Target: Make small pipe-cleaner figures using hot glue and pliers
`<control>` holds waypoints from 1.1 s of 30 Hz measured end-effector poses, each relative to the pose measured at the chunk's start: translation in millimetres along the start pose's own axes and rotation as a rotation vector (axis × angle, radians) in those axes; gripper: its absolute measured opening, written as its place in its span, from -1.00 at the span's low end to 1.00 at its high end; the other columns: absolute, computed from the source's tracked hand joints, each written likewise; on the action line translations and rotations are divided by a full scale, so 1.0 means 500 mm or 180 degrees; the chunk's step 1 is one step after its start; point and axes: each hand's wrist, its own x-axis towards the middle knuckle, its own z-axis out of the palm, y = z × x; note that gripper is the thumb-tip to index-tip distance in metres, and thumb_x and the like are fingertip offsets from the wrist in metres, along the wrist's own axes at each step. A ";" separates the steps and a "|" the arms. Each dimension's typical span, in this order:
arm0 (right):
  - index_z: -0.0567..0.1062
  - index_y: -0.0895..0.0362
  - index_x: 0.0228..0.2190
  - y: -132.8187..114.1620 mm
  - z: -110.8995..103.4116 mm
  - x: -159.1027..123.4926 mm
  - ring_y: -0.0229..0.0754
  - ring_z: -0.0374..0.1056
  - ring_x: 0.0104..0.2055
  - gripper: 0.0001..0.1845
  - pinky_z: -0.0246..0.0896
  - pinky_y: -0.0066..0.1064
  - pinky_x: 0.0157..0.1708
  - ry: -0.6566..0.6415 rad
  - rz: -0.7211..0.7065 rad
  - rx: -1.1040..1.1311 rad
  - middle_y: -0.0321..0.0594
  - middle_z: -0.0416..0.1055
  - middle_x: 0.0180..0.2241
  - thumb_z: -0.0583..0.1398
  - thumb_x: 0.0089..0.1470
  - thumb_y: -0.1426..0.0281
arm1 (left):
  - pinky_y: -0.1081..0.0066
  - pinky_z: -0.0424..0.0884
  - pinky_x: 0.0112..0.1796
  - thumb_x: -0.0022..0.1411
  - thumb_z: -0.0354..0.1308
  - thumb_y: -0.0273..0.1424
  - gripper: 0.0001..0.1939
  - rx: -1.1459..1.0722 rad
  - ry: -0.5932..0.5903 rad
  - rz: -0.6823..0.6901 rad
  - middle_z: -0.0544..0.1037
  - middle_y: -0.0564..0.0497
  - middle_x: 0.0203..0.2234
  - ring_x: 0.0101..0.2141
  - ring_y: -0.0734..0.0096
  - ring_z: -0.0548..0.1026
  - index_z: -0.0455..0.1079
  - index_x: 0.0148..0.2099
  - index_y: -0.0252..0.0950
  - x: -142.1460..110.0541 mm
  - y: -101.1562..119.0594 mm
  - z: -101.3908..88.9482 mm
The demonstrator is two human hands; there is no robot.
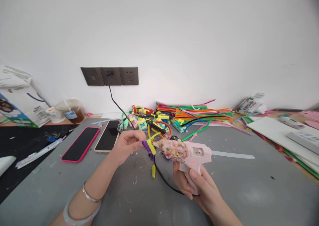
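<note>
My right hand (195,181) is wrapped round the handle of a pink hot glue gun (199,153). Its barrel is caked with fuzz and old glue, and a clear glue stick (234,155) juts from the back. Between the fingertips of my left hand (131,144) is a purple and yellow pipe cleaner piece (149,147). The gun's nozzle is right at the yellow part; whether they touch I cannot tell. A short yellow pipe cleaner piece (153,171) lies on the grey mat (119,192) just below.
Behind my hands lie bundles of coloured pipe cleaners (201,113) and yellow-handled pliers (156,126). Two phones, one pink-cased (81,144), rest at left, near a drink cup (72,111). A black cord hangs from the wall socket (111,76). White boards (281,136) lie at right.
</note>
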 end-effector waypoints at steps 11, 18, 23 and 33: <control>0.43 0.13 -0.49 -0.012 -0.003 -0.007 -0.37 -0.15 -0.70 -0.51 -0.22 -0.42 -0.62 0.0224 0.0016 -0.0161 -0.48 0.02 -0.73 0.24 0.07 -0.06 | 0.42 0.33 -0.44 0.05 0.43 -0.18 -0.68 0.0106 0.0201 -0.0069 0.44 0.02 -0.64 -0.52 0.43 0.38 0.51 -0.52 -0.32 -0.001 0.006 0.002; 0.44 0.04 -0.34 -0.019 -0.007 -0.029 -0.34 -0.16 -0.65 -0.69 -0.05 -0.48 -0.62 0.1650 -0.0781 0.0397 -0.51 -0.01 -0.67 0.30 0.09 0.08 | 0.45 0.35 -0.40 0.08 0.42 -0.26 -0.77 0.0354 0.0485 -0.0169 0.49 0.00 -0.55 -0.45 0.43 0.41 0.55 -0.45 -0.32 -0.006 -0.001 -0.009; 0.22 0.09 -0.61 -0.027 -0.058 -0.049 -0.38 0.01 -0.61 -0.59 0.11 -0.62 -0.69 0.2627 -0.0494 0.0941 -0.44 0.04 -0.59 0.36 0.01 0.39 | 0.50 0.34 -0.51 0.08 0.40 -0.27 -0.76 0.0635 0.0420 -0.0321 0.48 -0.02 -0.54 -0.46 0.42 0.39 0.53 -0.46 -0.34 -0.004 0.003 -0.002; 0.54 0.14 -0.07 -0.029 -0.127 -0.166 0.06 0.52 -0.09 -0.44 0.53 -0.22 -0.11 0.2623 0.0412 0.0117 -0.01 0.55 -0.05 0.43 -0.11 0.19 | 0.51 0.36 -0.51 0.06 0.40 -0.25 -0.73 0.0655 0.0157 -0.0552 0.48 -0.01 -0.54 -0.48 0.44 0.41 0.50 -0.48 -0.35 -0.002 -0.006 0.001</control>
